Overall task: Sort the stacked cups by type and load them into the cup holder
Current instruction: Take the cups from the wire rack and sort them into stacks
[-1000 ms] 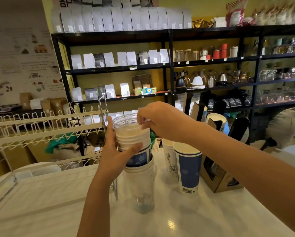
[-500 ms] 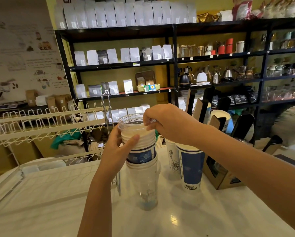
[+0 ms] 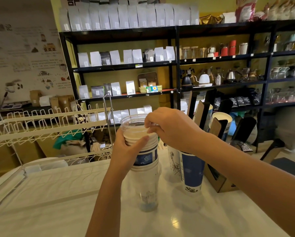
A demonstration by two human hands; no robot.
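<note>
Head camera looked down at a white counter [image 3: 194,224] in a coffee shop. A tall stack of cups [image 3: 144,170] stood on it, right in the middle. The bottom cups were clear plastic, then came paper cups with a blue flower band, and a clear plastic cup [image 3: 134,123] sat on the very top.

The left hand [image 3: 126,151] was wrapped around the upper part of the stack, thumb pressed on the white paper rims. The right hand [image 3: 170,129] came in from the right, and its fingertips pinched the rim of the clear plastic cup. So both hands were close together, each gripping the stack.

Just to the right of the stack stood a blue paper cup [image 3: 192,171], and a white paper cup with plant drawings [image 3: 174,161] stood between them, a bit further back. A brown cardboard box [image 3: 216,181] sat beside the blue cup.

On the left there was a white wire rack [image 3: 45,127] with rows of little loops. Behind everything stood black shelves [image 3: 176,65] with white bags, kettles and jars.
</note>
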